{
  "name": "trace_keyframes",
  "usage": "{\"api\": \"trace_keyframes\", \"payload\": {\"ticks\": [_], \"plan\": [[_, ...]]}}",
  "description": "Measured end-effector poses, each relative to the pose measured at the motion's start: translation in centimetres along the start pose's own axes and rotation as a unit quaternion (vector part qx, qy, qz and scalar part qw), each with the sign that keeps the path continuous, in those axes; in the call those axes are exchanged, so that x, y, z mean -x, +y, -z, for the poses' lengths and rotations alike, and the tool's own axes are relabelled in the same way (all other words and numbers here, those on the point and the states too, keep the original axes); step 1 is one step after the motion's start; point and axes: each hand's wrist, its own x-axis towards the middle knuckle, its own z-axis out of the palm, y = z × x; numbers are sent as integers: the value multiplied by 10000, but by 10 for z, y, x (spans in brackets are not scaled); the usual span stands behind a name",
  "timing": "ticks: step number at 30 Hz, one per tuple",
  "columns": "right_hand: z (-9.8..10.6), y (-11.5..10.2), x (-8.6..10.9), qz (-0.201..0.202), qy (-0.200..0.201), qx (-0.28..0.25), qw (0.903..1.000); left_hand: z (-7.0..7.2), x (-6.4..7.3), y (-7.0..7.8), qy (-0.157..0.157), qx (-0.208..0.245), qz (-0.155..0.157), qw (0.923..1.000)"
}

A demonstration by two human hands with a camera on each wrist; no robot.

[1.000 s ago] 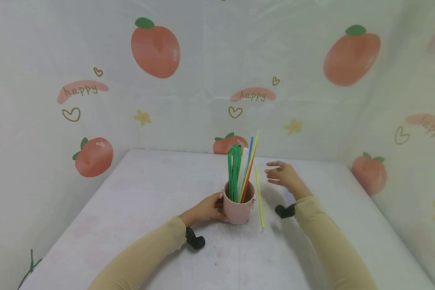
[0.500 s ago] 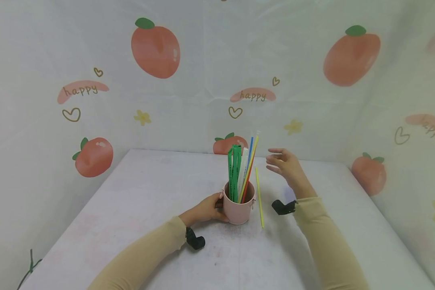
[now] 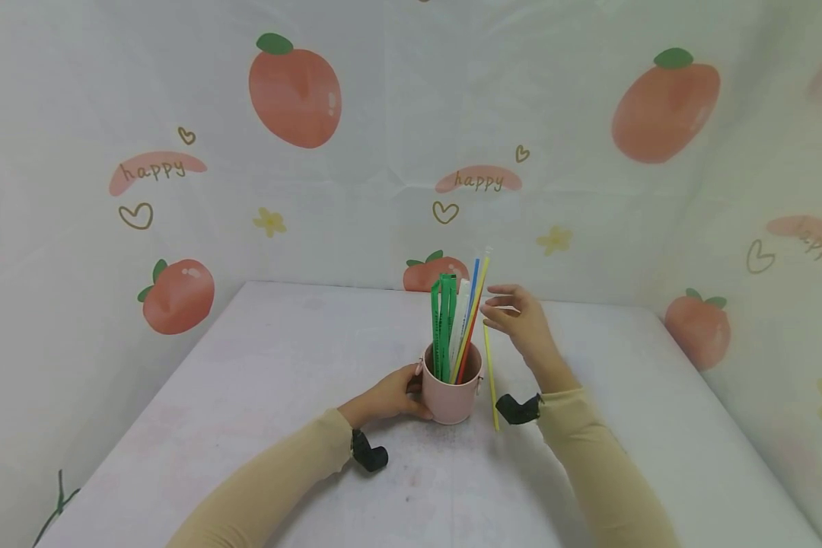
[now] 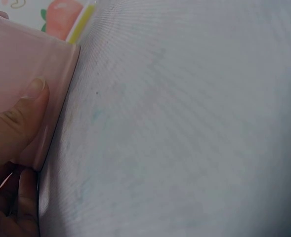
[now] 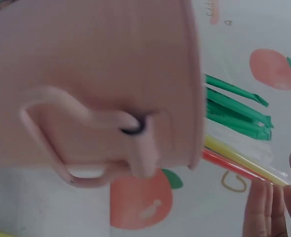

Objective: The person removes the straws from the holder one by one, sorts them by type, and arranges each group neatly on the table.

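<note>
A small pink bucket stands upright on the table, with my left hand gripping its left side. In the left wrist view the thumb presses the bucket's wall, and curled fingers sit low beside it. Out of the bucket lean several straws: green-wrapped ones, a white-wrapped one, and blue, yellow and red ones. My right hand hovers beside their upper part with fingers extended. In the right wrist view its fingertips are near the yellow and red straws; whether they touch is unclear.
A loose yellow straw lies on the table right of the bucket, partly behind the right wrist's black camera. The bucket's pink side handle faces the right wrist. A fruit-print cloth hangs behind the white table.
My right hand rose slightly, then moved left toward the straws in the bucket. The left hand and bucket have stayed in place.
</note>
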Motion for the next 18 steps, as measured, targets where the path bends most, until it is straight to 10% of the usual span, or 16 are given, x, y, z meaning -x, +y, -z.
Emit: {"api": "trace_keyframes", "payload": {"ticks": [18], "plan": [[-22,16,3,-2,326,39,9995,-1,1,1,42,-127,10,9999]]}}
